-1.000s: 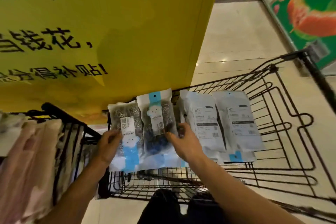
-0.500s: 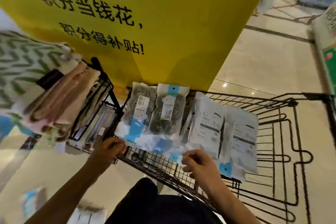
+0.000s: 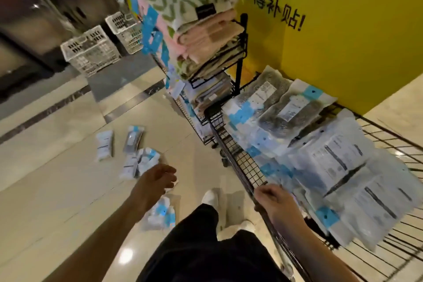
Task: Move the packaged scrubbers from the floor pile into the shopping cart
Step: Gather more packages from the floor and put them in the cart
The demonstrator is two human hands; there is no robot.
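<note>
Head view: left hand [image 3: 155, 181] hangs with relaxed, empty fingers above packaged scrubbers [image 3: 137, 162] scattered on the floor [image 3: 57, 190]; right hand [image 3: 272, 199] curls over the shopping cart [image 3: 240, 167] rim (more packets [image 3: 332, 160] lie inside).

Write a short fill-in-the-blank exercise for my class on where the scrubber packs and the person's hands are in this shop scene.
1. The left hand reaches toward packs lying on the ____.
2. The right hand rests on the rim of the shopping ____.
3. The wall behind the cart is ____.

Missing words: floor; cart; yellow
</note>
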